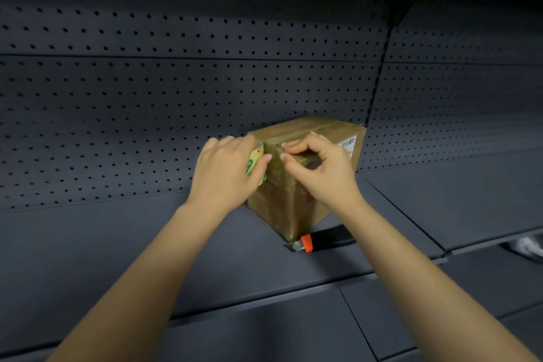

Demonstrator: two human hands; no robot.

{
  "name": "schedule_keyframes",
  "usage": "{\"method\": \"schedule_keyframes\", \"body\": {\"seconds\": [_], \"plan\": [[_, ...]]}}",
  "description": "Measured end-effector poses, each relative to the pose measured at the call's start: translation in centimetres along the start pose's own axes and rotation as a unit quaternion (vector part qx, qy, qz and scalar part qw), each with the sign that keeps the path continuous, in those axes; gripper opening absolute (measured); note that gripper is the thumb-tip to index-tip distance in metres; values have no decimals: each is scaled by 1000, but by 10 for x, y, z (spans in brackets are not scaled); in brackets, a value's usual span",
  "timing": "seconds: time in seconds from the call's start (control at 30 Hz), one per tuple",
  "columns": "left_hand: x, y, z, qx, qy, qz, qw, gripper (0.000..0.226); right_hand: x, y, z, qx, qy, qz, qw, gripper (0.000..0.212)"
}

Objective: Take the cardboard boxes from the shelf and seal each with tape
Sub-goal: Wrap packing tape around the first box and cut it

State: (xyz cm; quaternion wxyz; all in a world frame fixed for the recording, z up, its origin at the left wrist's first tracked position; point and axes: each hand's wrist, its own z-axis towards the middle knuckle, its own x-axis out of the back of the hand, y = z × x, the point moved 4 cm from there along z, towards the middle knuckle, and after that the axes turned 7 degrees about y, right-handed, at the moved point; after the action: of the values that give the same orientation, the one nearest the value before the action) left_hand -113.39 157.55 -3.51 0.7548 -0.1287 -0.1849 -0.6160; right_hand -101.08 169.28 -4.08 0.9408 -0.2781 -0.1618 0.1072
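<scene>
A brown cardboard box (pixel 320 132) stands on the dark shelf (pixel 147 244), one corner turned toward me, with clear tape along its top seam and down its near corner. My left hand (pixel 226 173) grips a tape roll (pixel 254 166) with a yellow-green core, held against the box's upper left edge. My right hand (pixel 320 167) has its fingers curled, thumb and forefinger pinching the tape at the box's top near corner. A barcode label (pixel 349 144) shows on the box's right face.
A utility knife (pixel 307 244) with an orange band and black handle lies on the shelf just in front of the box. A perforated back panel (pixel 176 97) rises behind. Shelf edges and a gap lie at the right (pixel 440 256).
</scene>
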Motion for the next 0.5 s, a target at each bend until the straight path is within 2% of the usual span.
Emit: {"method": "schedule_keyframes", "body": {"seconds": [0.17,0.23,0.3,0.33,0.4,0.5], "plan": [[-7,1,0,15,-16,-15,1000,24,18,-6,-9,9,-27,-80,996,35],[-10,-1,-1,21,-24,-19,999,25,32,-11,-19,38,18,-112,993,29],[-12,-4,-3,23,-29,-23,999,27,44,-13,-33,69,49,-145,986,11],[-12,-6,-3,24,-34,-23,999,29,48,-10,-40,67,29,-153,985,8],[-13,-8,-3,26,-40,-27,999,31,49,4,-53,34,-76,-169,982,8],[-14,-10,-2,23,-46,-32,998,32,44,38,-74,-16,-259,-247,934,17]]}}
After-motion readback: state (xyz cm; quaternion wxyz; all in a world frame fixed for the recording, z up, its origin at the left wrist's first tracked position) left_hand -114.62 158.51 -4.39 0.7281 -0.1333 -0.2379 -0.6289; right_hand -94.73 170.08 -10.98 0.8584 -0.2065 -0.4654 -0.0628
